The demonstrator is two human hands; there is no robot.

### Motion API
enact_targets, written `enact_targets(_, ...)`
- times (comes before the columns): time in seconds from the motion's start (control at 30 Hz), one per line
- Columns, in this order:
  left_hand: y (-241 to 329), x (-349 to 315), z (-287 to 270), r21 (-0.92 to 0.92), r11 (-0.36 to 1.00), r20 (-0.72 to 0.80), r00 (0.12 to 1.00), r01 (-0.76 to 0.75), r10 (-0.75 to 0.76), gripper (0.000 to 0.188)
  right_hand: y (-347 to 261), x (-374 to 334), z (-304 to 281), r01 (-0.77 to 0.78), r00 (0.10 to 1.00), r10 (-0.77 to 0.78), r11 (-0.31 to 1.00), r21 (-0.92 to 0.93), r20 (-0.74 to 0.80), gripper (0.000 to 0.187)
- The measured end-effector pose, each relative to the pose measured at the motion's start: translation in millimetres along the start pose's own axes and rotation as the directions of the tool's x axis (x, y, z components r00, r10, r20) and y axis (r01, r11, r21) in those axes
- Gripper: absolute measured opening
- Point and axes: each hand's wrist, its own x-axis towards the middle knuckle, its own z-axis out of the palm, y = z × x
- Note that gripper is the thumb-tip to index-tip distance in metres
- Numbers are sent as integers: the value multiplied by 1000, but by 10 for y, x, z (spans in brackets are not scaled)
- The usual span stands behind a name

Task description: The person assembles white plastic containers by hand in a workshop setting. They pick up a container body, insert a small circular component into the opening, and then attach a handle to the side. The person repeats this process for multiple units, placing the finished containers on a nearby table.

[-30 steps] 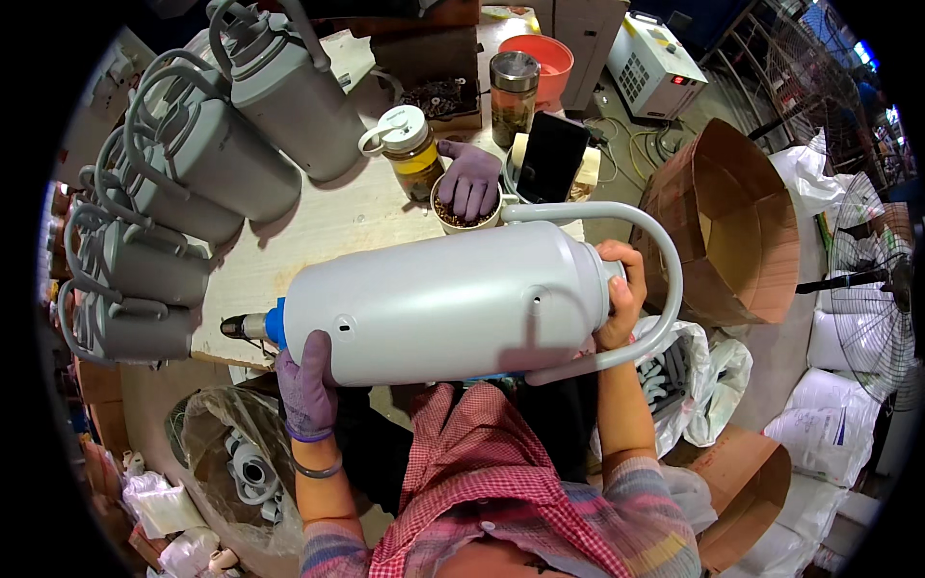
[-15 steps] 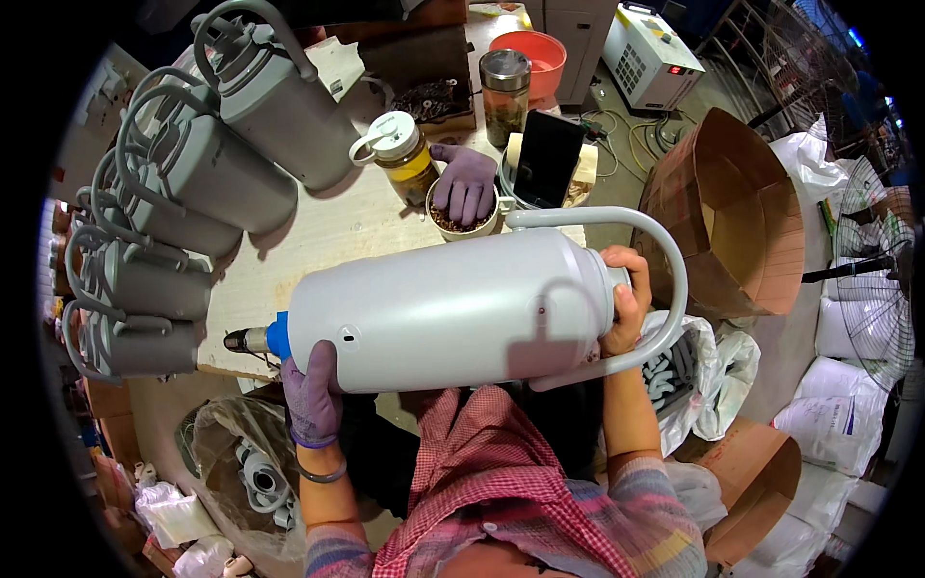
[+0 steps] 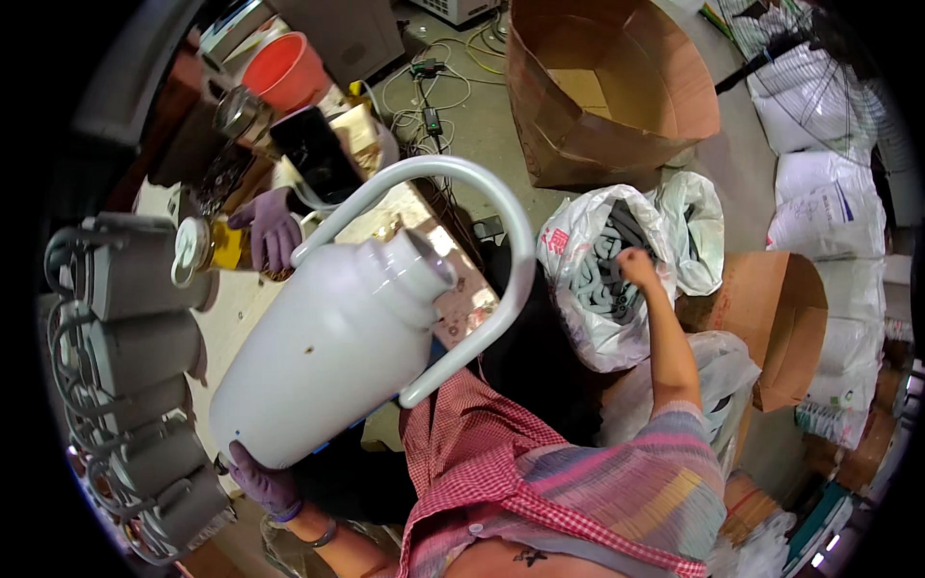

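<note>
A large light-grey jug (image 3: 318, 347) lies tilted in front of me, its bare mouth toward the upper right and its thick looped handle (image 3: 525, 231) arching out past the neck. My left hand (image 3: 260, 485), in a purple glove, grips it at the base. Bare, my right hand (image 3: 634, 267) reaches over a white plastic bag (image 3: 602, 352) filled with curved grey plastic pieces (image 3: 593, 284). Its fingers are curled together at the pieces; whatever is in them is too small to make out.
More grey handled jugs (image 3: 145, 356) stand in a row at the left. On the table are a white-lidded jar (image 3: 193, 246), an empty-looking purple glove (image 3: 270, 226), a black phone-like screen (image 3: 313, 149) and a red bowl (image 3: 284, 72). A big open carton (image 3: 617, 96) stands beyond the bag.
My right hand has left the jug's neck end and reached right into the bag. The jug has tilted, mouth up and toward me. The view has swung right.
</note>
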Motion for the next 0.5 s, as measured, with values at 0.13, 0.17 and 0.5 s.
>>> enact_targets(0.13, 202, 45, 64, -206, 972, 136, 987, 110, -83, 53, 374, 335, 900, -41, 996, 33, 995, 93, 89, 29)
enact_targets(0.17, 129, 93, 21, -250, 961, 136, 987, 120, -88, 53, 324, 446, 1060, -100, 990, 108, 991, 89, -89, 30)
enact_targets(0.5, -494, 98, -597, -341, 937, 152, 988, 71, -19, 52, -68, 327, 1413, -122, 976, 172, 938, -324, 133, 48)
